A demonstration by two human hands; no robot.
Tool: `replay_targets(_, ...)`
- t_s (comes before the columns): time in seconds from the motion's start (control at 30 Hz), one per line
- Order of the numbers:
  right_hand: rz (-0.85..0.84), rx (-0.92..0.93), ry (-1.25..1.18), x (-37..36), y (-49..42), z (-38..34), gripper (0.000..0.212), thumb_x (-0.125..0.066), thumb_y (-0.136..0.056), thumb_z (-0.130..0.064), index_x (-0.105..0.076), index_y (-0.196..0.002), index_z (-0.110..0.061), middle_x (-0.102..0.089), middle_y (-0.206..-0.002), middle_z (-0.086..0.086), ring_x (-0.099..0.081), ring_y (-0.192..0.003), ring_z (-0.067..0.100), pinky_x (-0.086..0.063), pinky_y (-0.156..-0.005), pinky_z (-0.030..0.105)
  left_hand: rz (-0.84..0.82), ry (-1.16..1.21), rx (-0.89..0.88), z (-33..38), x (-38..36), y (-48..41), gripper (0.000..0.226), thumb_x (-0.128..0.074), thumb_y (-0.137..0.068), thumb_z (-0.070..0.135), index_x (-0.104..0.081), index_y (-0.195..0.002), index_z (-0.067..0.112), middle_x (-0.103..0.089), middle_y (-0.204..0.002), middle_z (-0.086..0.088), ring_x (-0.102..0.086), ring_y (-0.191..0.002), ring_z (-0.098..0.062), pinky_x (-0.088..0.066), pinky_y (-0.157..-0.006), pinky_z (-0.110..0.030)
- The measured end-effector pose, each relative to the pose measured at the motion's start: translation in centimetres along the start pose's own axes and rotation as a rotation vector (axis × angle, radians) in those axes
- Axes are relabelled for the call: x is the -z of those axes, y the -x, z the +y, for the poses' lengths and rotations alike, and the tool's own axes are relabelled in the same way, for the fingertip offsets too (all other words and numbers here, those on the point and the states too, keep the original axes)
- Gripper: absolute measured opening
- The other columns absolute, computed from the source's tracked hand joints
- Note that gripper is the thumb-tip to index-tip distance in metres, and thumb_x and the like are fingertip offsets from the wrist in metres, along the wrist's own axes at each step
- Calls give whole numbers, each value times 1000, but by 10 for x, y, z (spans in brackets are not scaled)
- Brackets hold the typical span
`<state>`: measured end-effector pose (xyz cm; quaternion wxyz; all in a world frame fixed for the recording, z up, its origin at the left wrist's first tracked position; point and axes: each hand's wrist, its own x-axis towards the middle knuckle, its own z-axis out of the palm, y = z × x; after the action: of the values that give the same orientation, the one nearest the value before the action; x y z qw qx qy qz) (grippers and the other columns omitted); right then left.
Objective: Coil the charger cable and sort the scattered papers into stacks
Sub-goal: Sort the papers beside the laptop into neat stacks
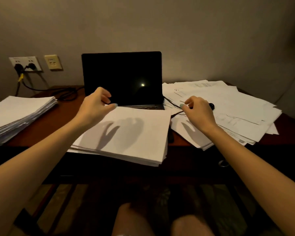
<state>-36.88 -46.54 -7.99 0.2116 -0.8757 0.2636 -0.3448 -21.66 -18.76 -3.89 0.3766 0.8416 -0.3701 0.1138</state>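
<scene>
The left stack [15,114] is cut off by the picture's left edge. The middle stack [126,133] hides most of the laptop's [123,77] keyboard. The left hand [95,106] covers the screen's lower corner, and its curled fingers hide whether they hold anything. The thin cable [172,103] runs into the pinching right hand [197,111] and is lost behind it among the loose papers [237,106], whose print is too small to read. A dark thing [171,136] between the stacks is too dim to name.
</scene>
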Motion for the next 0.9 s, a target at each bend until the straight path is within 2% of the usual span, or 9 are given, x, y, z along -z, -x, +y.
replay_targets(0.13,40,-11,70,22,-13,38,27,-55,-96,-31,-65,-107,-9,-62,-109,9,-53,-104,26,-45,-82,36,-10,-74,-196,41,-66,-32,34,-65,-91,21,-58,-119,3,-62,-105,-12,-58,-94,-24,-51,-84,-39)
replay_targets(0.27,56,-98,99,51,-44,89,31,-52,-97,-31,-63,-114,-7,-61,-118,11,-53,-111,28,-44,-88,37,-50,-95,-226,75,-125,-69,28,-61,-93,24,-60,-118,9,-64,-108,-7,-59,-96,-22,-52,-87,-39)
replay_targets(0.37,-11,-231,139,58,-75,134,37,-54,-96,-35,-61,-120,-8,-58,-127,13,-52,-117,31,-46,-96,43,-159,-67,-172,93,-161,-105,27,-61,-93,26,-62,-115,10,-65,-106,-4,-60,-97,-21,-51,-88,-38)
replay_targets(0.47,-90,-341,185,61,-104,174,47,-56,-93,-40,-56,-127,-8,-50,-136,14,-46,-125,34,-43,-99,48,-270,-99,-124,105,-195,-146,29,-60,-92,25,-62,-117,10,-65,-111,-6,-59,-104,-24,-47,-85,-32)
replay_targets(0.6,-191,-359,252,58,-134,213,52,-58,-91,-43,-54,-131,-9,-52,-137,13,-47,-125,33,-42,-101,45,-347,-153,5,106,-240,-185,41,-58,-92,29,-53,-125,5,-62,-120,-15,-55,-111,-32,-46,-86,-36)
replay_targets(0.7,-239,-361,297,52,-147,228,62,-55,-90,-54,-50,-136,-13,-51,-140,9,-42,-130,32,-37,-104,44,-371,-189,136,99,-267,-208,53,-61,-90,38,-46,-126,2,-57,-125,-20,-51,-116,-39,-43,-87,-39)
replay_targets(0.83,-342,-410,342,51,-157,242,83,-50,-84,-69,-23,-151,-30,-25,-157,8,-13,-144,34,-19,-113,51,-363,-184,235,86,-289,-232,67,-59,-89,51,-41,-129,1,-50,-132,-21,-44,-122,-41,-40,-91,-43)
replay_targets(0.9,-401,-402,390,57,-162,245,90,-48,-80,-75,-15,-152,-33,-23,-158,5,-16,-144,35,-18,-113,54,-364,-170,278,82,-297,-238,68,-59,-87,56,-46,-127,3,-51,-130,-19,-47,-118,-40,-42,-89,-44)
